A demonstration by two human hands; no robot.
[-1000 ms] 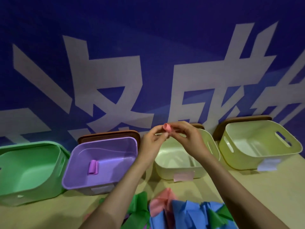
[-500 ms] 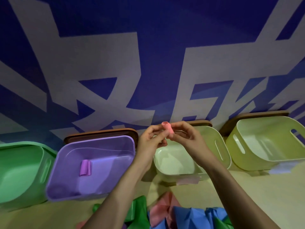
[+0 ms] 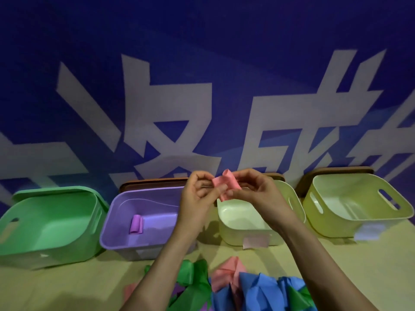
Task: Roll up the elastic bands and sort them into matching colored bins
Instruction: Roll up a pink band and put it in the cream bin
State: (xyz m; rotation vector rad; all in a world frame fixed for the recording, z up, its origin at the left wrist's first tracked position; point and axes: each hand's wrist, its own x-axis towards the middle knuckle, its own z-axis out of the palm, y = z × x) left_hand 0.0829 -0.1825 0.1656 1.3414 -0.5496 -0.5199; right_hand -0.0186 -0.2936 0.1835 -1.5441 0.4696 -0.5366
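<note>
- Above the cream bin's (image 3: 232, 234) left rim, the left grip (image 3: 198, 196) and right grip (image 3: 258, 194) both pinch a partly curled pink band (image 3: 226, 184), held in the air.
- One purple roll (image 3: 136, 224) lies in the purple bin (image 3: 112, 232).
- Loose green, pink and blue bands (image 3: 247, 288) are heaped on the tabletop (image 3: 67, 286).

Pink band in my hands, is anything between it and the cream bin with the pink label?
Nothing visible. The left hand and right hand pinch the pink band just above the cream bin, whose top is open, with no lid on it.
</note>
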